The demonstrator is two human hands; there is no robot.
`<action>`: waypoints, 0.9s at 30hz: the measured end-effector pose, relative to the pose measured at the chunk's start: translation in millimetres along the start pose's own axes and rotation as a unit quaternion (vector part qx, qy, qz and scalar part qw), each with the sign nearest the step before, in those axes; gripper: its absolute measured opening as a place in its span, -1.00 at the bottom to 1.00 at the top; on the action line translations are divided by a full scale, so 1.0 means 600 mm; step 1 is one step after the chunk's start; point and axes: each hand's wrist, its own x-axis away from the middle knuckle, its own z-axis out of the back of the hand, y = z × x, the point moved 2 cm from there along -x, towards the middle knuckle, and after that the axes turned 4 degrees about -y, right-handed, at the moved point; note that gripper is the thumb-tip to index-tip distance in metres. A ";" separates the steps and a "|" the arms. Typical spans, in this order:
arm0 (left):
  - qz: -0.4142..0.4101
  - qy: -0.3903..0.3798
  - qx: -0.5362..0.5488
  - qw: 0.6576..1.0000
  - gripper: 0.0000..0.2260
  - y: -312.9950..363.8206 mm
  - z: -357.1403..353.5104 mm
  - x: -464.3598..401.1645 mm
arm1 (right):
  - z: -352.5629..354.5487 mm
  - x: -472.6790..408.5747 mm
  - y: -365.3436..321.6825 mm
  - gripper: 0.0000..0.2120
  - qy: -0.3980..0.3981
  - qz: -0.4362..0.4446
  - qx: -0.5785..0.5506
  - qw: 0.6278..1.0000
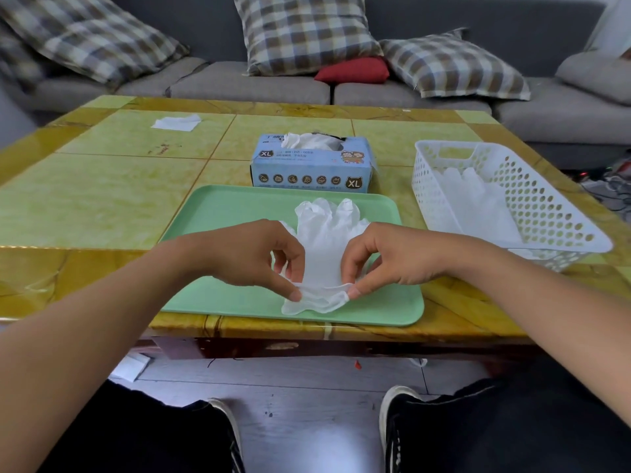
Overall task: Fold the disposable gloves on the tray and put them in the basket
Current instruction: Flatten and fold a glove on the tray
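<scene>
Hands pinch a clear glove (324, 247) flat on the green tray (211, 216): left hand (252, 256) and right hand (389, 256) each nip its near cuff edge. Folded gloves (474, 199) lie in the white basket (553, 216) on the desk (102, 186), right of the tray.

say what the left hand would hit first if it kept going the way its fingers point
The left hand points right along the glove cuff, so it would probably meet the right hand pinching the other side; depth is hard to judge.

Basket (563, 213) right of tray (218, 213)
</scene>
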 end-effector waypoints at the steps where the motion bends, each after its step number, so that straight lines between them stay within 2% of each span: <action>1: 0.005 -0.013 0.010 1.000 -0.84 -0.001 0.000 0.001 | -0.003 0.000 0.000 -0.94 -0.006 -0.001 -0.001 1.000; 6: 0.022 -0.062 0.021 0.998 -0.84 -0.008 -0.014 -0.001 | -0.004 0.001 -0.002 -0.96 -0.022 -0.007 0.016 1.000; 13: 0.020 -0.058 0.008 0.998 -0.86 -0.008 -0.014 0.000 | -0.008 0.002 -0.011 -0.94 -0.038 -0.010 0.064 0.997; 18: 0.024 -0.063 -0.010 0.998 -0.87 -0.007 -0.017 0.000 | -0.019 0.009 -0.017 -0.68 -0.036 -0.028 0.137 0.990; 21: 0.026 -0.058 -0.035 0.997 -0.86 -0.005 -0.020 -0.003 | -0.030 -0.002 -0.019 -0.73 -0.004 -0.017 0.158 0.987; 27: 0.011 -0.066 -0.093 0.993 -0.82 0.002 -0.024 -0.013 | -0.028 -0.004 -0.014 -0.67 -0.032 -0.021 0.172 0.984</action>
